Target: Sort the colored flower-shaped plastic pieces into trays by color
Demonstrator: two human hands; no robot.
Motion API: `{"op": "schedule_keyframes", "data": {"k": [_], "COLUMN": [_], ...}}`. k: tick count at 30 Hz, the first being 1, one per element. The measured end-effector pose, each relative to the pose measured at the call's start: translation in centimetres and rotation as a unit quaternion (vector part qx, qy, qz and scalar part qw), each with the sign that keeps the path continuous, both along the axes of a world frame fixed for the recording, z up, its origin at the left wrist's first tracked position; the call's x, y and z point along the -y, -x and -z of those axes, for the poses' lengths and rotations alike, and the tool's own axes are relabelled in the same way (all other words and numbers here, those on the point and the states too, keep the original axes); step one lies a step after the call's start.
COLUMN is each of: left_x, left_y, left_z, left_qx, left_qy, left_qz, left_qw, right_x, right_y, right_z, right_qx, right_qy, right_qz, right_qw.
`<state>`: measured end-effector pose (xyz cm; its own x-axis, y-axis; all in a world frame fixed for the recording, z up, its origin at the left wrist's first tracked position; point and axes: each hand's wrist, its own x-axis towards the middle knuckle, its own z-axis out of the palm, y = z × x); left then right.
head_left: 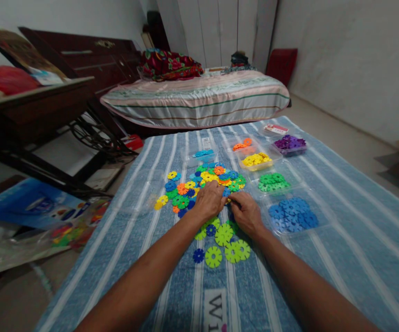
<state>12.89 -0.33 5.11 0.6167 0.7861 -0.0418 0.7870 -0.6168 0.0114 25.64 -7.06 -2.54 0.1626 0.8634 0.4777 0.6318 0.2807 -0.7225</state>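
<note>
A mixed pile of notched plastic discs (181,201), in yellow, orange, green and blue, lies spread on the striped cloth. My left hand (210,201) rests over the pile, its fingers bent down and closed, the tips hidden among the discs. Close beside it, at the pile's right edge, my right hand (246,212) has its fingers pinched together. Whatever is in either hand is too small or covered to make out. Nearer to me, between my forearms, lie several lime-green discs (223,234) and a few dark blue discs (198,255).
Clear boxes on the right hold light blue discs (293,214), green discs (274,182), yellow discs (256,159), purple discs (289,143) and orange discs (242,145). Another box has sky-blue discs (203,153). A transparent lid (130,196) lies left. Beyond stands a bed (195,103).
</note>
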Motion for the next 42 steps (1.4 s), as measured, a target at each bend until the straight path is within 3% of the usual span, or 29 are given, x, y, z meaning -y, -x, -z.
{"op": "schedule_keyframes", "data": {"k": [9, 15, 18, 21, 23, 25, 28, 34, 37, 42], "left_x": [-0.5, -1.2, -0.6, 0.7, 1.4, 1.5, 1.0, 0.3, 0.9, 2.0], "left_y": [0.9, 0.7, -0.7, -2.4, -3.0, -2.7, -0.9, 4.1, 5.7, 6.9], "left_z": [-0.6, -2.2, -3.8, -5.6, -6.3, -6.3, -5.1, -2.9, -2.7, -2.4], "left_qx": [0.021, 0.146, 0.291, 0.435, 0.467, 0.45, 0.377, 0.138, 0.039, -0.02], "left_qy": [0.001, 0.019, 0.148, 0.322, 0.358, 0.334, 0.265, 0.132, 0.091, 0.084], "left_qz": [0.007, -0.088, -0.107, -0.093, -0.084, -0.074, -0.054, -0.035, -0.045, -0.057], "left_qw": [1.0, 0.985, 0.939, 0.836, 0.804, 0.825, 0.886, 0.981, 0.994, 0.995], "right_x": [0.0, 0.0, 0.0, 0.0, 0.0, 0.0, 0.0, 0.1, 0.1, 0.1], "right_y": [0.1, 0.2, 0.1, 0.0, 0.0, 0.0, 0.0, 0.0, 0.0, 0.1], "right_z": [0.1, 0.1, 0.2, 0.3, 0.3, 0.2, 0.0, 0.0, 0.1, 0.2], "right_qx": [-0.002, -0.018, -0.017, -0.024, -0.025, -0.02, -0.017, -0.013, -0.013, -0.019], "right_qy": [-0.006, -0.027, -0.017, -0.002, 0.003, 0.002, -0.006, -0.011, -0.01, -0.006], "right_qz": [0.014, 0.024, 0.021, 0.018, 0.017, 0.011, 0.008, 0.015, 0.015, 0.018], "right_qw": [1.0, 0.999, 0.999, 1.0, 1.0, 1.0, 1.0, 1.0, 1.0, 1.0]}}
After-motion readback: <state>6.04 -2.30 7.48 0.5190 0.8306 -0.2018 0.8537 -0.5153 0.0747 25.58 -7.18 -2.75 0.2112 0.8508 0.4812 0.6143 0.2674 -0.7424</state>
